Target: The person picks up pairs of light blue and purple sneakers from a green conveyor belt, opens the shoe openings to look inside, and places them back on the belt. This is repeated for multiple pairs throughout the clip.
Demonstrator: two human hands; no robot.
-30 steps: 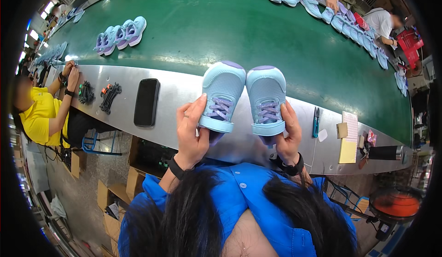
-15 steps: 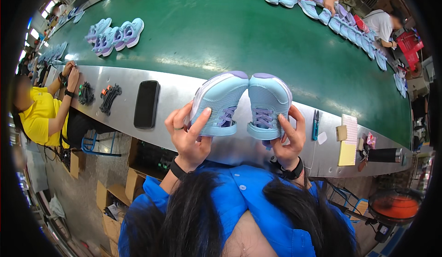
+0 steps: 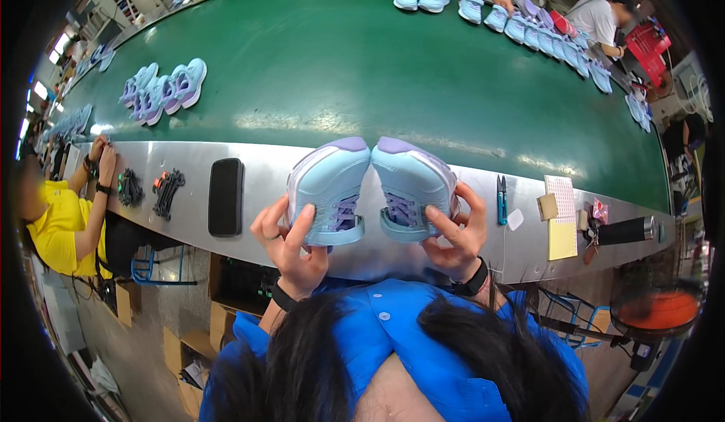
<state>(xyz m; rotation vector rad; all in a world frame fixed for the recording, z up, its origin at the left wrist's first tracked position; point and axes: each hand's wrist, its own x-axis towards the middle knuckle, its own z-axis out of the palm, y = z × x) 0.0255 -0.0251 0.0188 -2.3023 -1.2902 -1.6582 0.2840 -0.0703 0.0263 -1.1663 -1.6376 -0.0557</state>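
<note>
Pale blue with lilac trim, two small shoes sit side by side in the person's grip, raised just above the steel ledge [image 3: 468, 176] at the near edge of the belt. The left hand [image 3: 291, 244] pinches the left shoe [image 3: 330, 188] by its heel end, thumb and fingers curled around the collar; the right hand [image 3: 453, 233] clasps the right shoe [image 3: 411, 184] the same way, fingers wrapped over its laces. A second ago both shoes stood more upright with their tops and laces facing the camera; now they are tipped forward and rolled apart, so the toes point away and more of the sides and sole edges show. That reads as a turn-over check of the pair, moving from the uppers toward the soles.

Just left of the hands a black phone [image 3: 226, 196] lies flat on the ledge, with black clips [image 3: 166, 191] beyond it. To the right lie blue snips [image 3: 502, 199] and a yellow notepad [image 3: 563, 229]. Behind runs the green conveyor belt [image 3: 362, 67], carrying another cluster of shoes [image 3: 162, 86] at far left, while a co-worker in yellow [image 3: 53, 222] works at the ledge
</note>
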